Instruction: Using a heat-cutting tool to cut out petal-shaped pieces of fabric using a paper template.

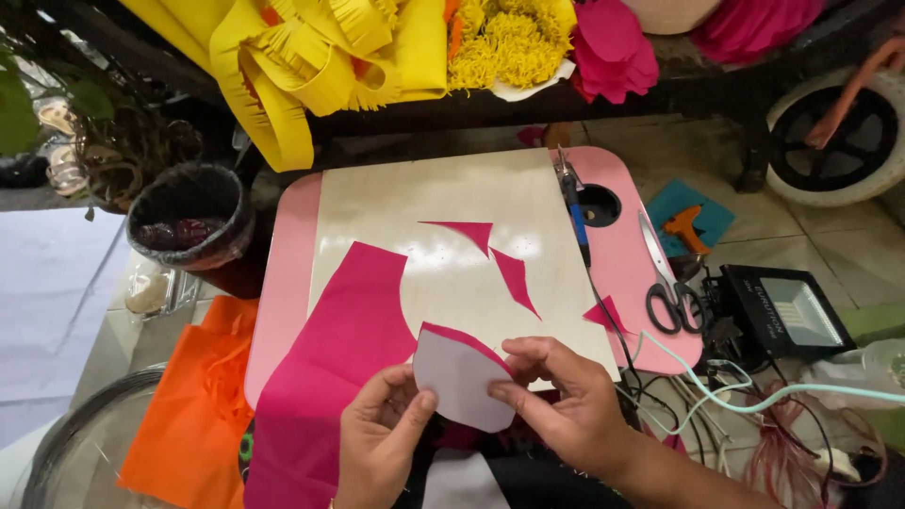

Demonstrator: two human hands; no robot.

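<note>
Both hands hold a white petal-shaped paper template (pixel 455 376) with a pink paper piece behind it, its pink rim showing along the top. My left hand (pixel 380 435) pinches its left edge; my right hand (pixel 562 403) pinches its right edge. They are over the near edge of a small pink-rimmed lap table (pixel 286 273) with a pale top. A large pink paper sheet (pixel 339 377) with a curved cut-out lies at the left. Three pink offcuts (pixel 514 276) lie on the table.
Black-handled scissors (pixel 667 287) and a blue-handled tool (pixel 572 203) lie on the table's right side. A glue gun (pixel 685 227), a flat lamp (pixel 784 311) and tangled cables sit at the right. Orange sheet (pixel 193 405) and dark bin (pixel 189 221) at left; yellow fringed paper (pixel 311 57) behind.
</note>
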